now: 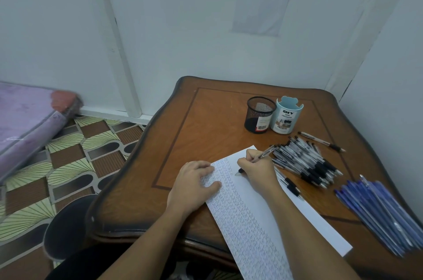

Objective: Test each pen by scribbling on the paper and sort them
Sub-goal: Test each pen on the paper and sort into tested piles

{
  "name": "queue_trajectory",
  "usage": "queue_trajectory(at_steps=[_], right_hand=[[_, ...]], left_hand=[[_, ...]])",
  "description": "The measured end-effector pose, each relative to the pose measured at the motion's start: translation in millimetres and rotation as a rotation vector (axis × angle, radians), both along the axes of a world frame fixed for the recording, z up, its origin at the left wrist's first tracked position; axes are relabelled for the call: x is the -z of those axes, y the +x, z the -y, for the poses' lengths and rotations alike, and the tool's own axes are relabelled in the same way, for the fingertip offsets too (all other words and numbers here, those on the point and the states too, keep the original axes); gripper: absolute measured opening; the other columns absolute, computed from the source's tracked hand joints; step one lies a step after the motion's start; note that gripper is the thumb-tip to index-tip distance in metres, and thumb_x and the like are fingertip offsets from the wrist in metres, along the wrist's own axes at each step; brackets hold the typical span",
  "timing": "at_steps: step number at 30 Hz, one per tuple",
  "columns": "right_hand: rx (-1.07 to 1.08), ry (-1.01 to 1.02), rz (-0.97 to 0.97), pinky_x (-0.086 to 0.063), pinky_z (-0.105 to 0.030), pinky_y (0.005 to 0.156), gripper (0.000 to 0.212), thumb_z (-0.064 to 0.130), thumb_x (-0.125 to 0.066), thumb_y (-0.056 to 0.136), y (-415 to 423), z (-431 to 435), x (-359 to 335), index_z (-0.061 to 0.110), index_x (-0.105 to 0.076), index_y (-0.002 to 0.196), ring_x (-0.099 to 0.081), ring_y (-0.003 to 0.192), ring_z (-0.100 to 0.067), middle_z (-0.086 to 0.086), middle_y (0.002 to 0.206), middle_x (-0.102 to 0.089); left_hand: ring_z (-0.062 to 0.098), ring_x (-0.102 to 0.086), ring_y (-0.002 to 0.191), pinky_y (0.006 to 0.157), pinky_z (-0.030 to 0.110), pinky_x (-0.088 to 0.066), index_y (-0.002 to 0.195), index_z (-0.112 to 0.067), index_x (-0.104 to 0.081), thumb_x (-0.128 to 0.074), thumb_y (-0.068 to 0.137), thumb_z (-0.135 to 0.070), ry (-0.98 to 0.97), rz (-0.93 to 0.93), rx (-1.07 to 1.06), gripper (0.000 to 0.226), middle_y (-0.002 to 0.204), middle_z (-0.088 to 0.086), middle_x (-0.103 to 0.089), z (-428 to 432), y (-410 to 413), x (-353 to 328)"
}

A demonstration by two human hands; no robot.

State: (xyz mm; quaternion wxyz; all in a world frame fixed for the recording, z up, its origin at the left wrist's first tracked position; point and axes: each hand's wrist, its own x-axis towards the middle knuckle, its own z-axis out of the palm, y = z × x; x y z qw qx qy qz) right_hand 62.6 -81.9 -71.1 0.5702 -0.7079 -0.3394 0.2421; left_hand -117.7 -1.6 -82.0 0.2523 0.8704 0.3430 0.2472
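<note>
We see the wooden table [206, 124] pushed into a corner, its far and right edges close to white walls, with the widest bare wood on its left half and between the paper and the two cups. The paper [297, 218] runs diagonally and overhangs the near edge. Our left hand [194, 182] lies flat on the paper's left margin, fingers loosely spread and pressing it down. Our right hand [257, 168] is curled round a clear pen [265, 153] in a writing grip, the tip on the sheet at the top of the scribbled rows (its cap end points toward the heap). Just right of that hand lies the heap of black pens [304, 160], and the blue pens [377, 208] are fanned near the right edge. Farther back stand a black mesh cup [259, 115] and a pale blue organizer [287, 116], touching.
</note>
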Motion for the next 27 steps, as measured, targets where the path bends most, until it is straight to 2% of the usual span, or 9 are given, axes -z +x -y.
queue_trajectory(at_steps=[2, 6, 10, 12, 16, 19, 22, 25, 27], right_hand=[[0.002, 0.003, -0.006, -0.039, -0.030, 0.056, 0.050, -0.004, -0.060, 0.082, 0, 0, -1, 0.021, -0.028, 0.051, -0.031, 0.049, -0.007, 0.006, 0.051, -0.026], [0.031, 0.001, 0.053, -0.033, -0.034, 0.059, 0.044, 0.000, -0.060, 0.082, -1, -2, -1, 0.018, -0.031, 0.055, -0.034, 0.049, -0.007, 0.005, 0.052, -0.030], [0.153, 0.083, -0.021, -0.044, -0.036, 0.063, 0.037, 0.006, -0.058, 0.091, 2, -3, 0, 0.006, -0.041, 0.058, -0.053, 0.055, -0.009, 0.000, 0.053, -0.045], [0.176, 0.065, -0.023, -0.044, -0.037, 0.064, 0.036, 0.018, -0.058, 0.097, 3, -5, 0, 0.002, -0.048, 0.066, -0.055, 0.060, -0.014, -0.002, 0.058, -0.054], [0.144, 0.072, -0.163, -0.044, -0.034, 0.065, 0.025, 0.035, -0.058, 0.098, 7, -10, -5, 0.013, -0.045, 0.092, -0.053, 0.060, -0.014, -0.004, 0.065, -0.054], [0.083, -0.045, -0.145, -0.044, -0.036, 0.073, 0.042, 0.056, -0.054, 0.093, 15, -12, -9, 0.021, -0.045, 0.113, -0.056, 0.076, -0.018, -0.006, 0.083, -0.056], [-0.024, -0.078, -0.102, -0.041, -0.029, 0.069, 0.061, 0.074, -0.044, 0.083, 16, -7, -14, 0.026, -0.052, 0.120, -0.051, 0.072, -0.009, 0.005, 0.079, -0.054], [-0.044, -0.057, -0.032, -0.037, -0.022, 0.069, 0.041, 0.062, -0.035, 0.097, 14, 0, -28, 0.033, -0.059, 0.112, -0.045, 0.075, 0.001, 0.015, 0.076, -0.049], [-0.037, -0.060, -0.027, -0.037, -0.019, 0.072, 0.036, 0.049, -0.033, 0.105, 15, 4, -36, 0.029, -0.060, 0.116, -0.046, 0.079, 0.001, 0.017, 0.077, -0.047]], left_hand=[[0.001, -0.038, 0.123, 0.098, 0.014, -0.022, 0.127, -0.021, -0.064, -0.069, 0.084, -0.043, 0.000, 0.000, 0.001, 0.049, 0.130, -0.017, -0.053, 0, 0, 0], [-0.002, -0.037, 0.120, 0.098, 0.014, -0.021, 0.127, -0.021, -0.065, -0.070, 0.084, -0.042, 0.004, -0.001, 0.009, 0.048, 0.130, -0.016, -0.054, -1, 0, 2], [-0.002, -0.037, 0.120, 0.099, 0.014, -0.021, 0.126, -0.020, -0.065, -0.070, 0.084, -0.041, -0.010, 0.008, 0.015, 0.047, 0.130, -0.015, -0.054, -2, -1, 3], [-0.003, -0.035, 0.118, 0.100, 0.014, -0.021, 0.126, -0.020, -0.065, -0.070, 0.085, -0.042, -0.014, -0.001, 0.020, 0.048, 0.130, -0.015, -0.054, -2, -1, 3], [-0.002, -0.036, 0.120, 0.101, 0.015, -0.021, 0.126, -0.020, -0.065, -0.063, 0.080, -0.051, -0.024, -0.007, 0.026, 0.055, 0.130, -0.015, -0.054, -2, -1, 2], [0.001, -0.038, 0.123, 0.103, 0.017, -0.023, 0.126, -0.021, -0.065, -0.053, 0.075, -0.059, -0.042, -0.026, 0.028, 0.065, 0.131, -0.015, -0.055, 0, -1, 0], [0.003, -0.040, 0.124, 0.106, 0.020, -0.025, 0.126, -0.021, -0.065, -0.041, 0.069, -0.070, -0.036, -0.043, 0.039, 0.078, 0.130, -0.015, -0.055, 0, -1, 0], [0.004, -0.039, 0.126, 0.107, 0.022, -0.026, 0.127, -0.022, -0.064, -0.036, 0.069, -0.071, -0.029, -0.065, 0.040, 0.081, 0.131, -0.017, -0.055, 0, 0, -1], [0.004, -0.037, 0.128, 0.109, 0.024, -0.025, 0.129, -0.023, -0.063, -0.033, 0.070, -0.071, -0.025, -0.087, 0.042, 0.082, 0.133, -0.019, -0.053, 0, 0, -1]])
